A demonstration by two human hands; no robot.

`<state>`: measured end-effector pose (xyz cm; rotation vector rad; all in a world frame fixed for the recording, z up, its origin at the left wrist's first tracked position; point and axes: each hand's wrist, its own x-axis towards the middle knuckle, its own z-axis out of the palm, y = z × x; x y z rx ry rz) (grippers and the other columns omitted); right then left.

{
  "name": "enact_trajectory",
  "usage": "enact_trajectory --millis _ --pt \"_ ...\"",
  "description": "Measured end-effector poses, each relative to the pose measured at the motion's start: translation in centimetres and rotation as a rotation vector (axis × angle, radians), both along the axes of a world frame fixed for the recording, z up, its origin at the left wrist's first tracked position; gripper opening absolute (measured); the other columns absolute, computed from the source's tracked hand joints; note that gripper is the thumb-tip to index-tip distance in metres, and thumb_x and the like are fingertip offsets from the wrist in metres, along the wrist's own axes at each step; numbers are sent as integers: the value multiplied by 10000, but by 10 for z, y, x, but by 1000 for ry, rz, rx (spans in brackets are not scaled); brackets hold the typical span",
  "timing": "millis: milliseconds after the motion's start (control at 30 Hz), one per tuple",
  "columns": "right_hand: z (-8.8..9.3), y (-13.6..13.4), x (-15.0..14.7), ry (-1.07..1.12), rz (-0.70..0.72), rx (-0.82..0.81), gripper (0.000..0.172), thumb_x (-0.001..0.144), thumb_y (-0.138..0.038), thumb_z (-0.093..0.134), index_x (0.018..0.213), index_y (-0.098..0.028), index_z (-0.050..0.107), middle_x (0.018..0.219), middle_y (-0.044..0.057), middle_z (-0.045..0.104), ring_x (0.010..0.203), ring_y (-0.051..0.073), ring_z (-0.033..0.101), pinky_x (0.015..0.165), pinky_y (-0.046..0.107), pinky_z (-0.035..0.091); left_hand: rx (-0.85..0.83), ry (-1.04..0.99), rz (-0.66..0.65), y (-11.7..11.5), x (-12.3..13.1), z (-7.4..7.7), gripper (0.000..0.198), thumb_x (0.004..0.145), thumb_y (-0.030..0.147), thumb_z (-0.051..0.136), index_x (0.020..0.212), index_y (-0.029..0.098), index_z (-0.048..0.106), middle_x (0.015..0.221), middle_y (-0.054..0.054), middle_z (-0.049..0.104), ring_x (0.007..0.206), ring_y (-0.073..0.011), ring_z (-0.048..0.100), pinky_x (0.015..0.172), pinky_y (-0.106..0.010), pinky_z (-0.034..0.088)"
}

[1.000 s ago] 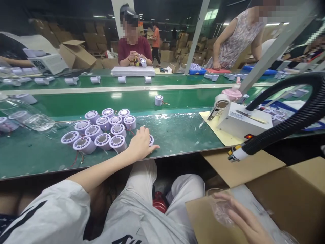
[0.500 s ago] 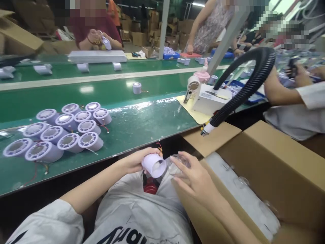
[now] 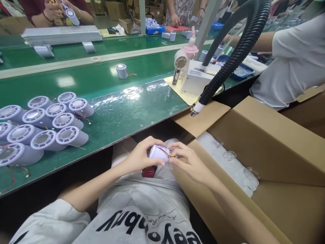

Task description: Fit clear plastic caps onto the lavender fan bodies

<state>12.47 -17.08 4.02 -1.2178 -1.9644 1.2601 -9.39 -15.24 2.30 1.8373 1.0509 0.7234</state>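
Note:
Over my lap, my left hand [image 3: 142,154] is wrapped round a lavender cylindrical fan housing [image 3: 157,153] that lies on its side. Thin red and yellow wires [image 3: 166,153] run across the housing toward my right fingers. My right hand [image 3: 189,162] pinches at the housing's right end, where a clear plastic piece [image 3: 169,165] shows partly; the fingers hide most of it. Left of my hands, several more lavender housings [image 3: 48,139] stand grouped on the green bench, grilles up, some with loose wires.
At my right is an open cardboard box [image 3: 269,135] holding a white bag [image 3: 215,152] and clear plastic pieces [image 3: 230,155]. A black flexible hose [image 3: 236,57] arches from a white machine [image 3: 198,81]. One housing [image 3: 122,71] sits on the green belt. Other people work across and at right.
My right hand has brought the clear piece against the housing's end. The housing has turned in my left hand, with its wires now across it. The view has shifted downward and right.

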Motion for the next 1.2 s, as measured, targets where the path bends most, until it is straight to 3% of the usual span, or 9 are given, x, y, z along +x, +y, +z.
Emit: enact_trajectory --millis 67,200,400,600,733,800,933,1033,1200 --pt "3 0 -1 84 -89 -55 291 898 -339 576 660 -191 655 1074 71 611 976 204 607 801 324 501 64 -21 -10 -1 -1 -9 628 564 494 844 1104 224 671 1043 -67 566 958 -219 581 861 -346 485" --pt "2 3 -1 195 -211 -119 298 833 -347 639 580 -190 663 957 64 675 880 201 637 747 321 508 89 -24 -95 -2 -4 -16 671 586 443 850 1186 226 641 1252 -119 520 1181 -274 527 1031 -414 421" --pt "-7 4 4 421 -224 -284 250 742 -460 754 709 -212 744 1073 80 714 1005 259 664 756 358 584 -303 -265 -146 -6 -3 -7 667 675 303 813 1283 242 545 1280 -101 597 1104 -241 612 935 -367 505" --pt "-13 -8 12 156 -14 185 400 763 -278 789 1146 -280 671 1360 65 581 1260 268 537 1050 447 466 -514 -451 -32 -14 0 -7 578 709 266 780 1232 220 538 1255 -81 591 1033 -195 612 892 -323 509" --pt "-11 -12 13 94 7 229 413 776 -340 775 1157 -265 634 1341 79 593 1234 268 558 1036 438 477 -512 -439 -54 -15 1 -10 626 669 295 817 1233 233 551 1227 -69 608 985 -189 616 850 -312 516" --pt "-7 -14 9 123 -7 156 433 748 -414 783 1118 -243 635 1309 99 605 1214 287 565 952 422 532 -425 -375 -54 -16 3 -9 649 645 304 837 1232 245 568 1246 -72 605 1013 -203 610 850 -308 513" --pt "0 -17 -3 89 -115 111 186 863 -381 650 805 -204 653 1055 87 673 1030 254 632 860 388 529 -223 -195 -96 -19 4 -10 684 638 345 840 1267 280 579 1235 -80 612 1033 -224 601 810 -301 520" --pt "2 -15 -5 105 -209 25 297 876 -317 610 608 -191 628 989 70 666 912 214 644 821 359 506 -168 -182 -126 -19 2 -14 672 651 340 831 1273 280 585 1217 -89 605 1065 -233 589 812 -300 526" --pt "-4 -3 5 364 -262 -338 346 773 -405 719 520 -185 633 985 71 706 931 232 658 800 349 539 -261 -294 -128 -16 -1 -17 653 651 268 831 1257 237 591 1254 -108 585 1121 -247 589 893 -335 526"
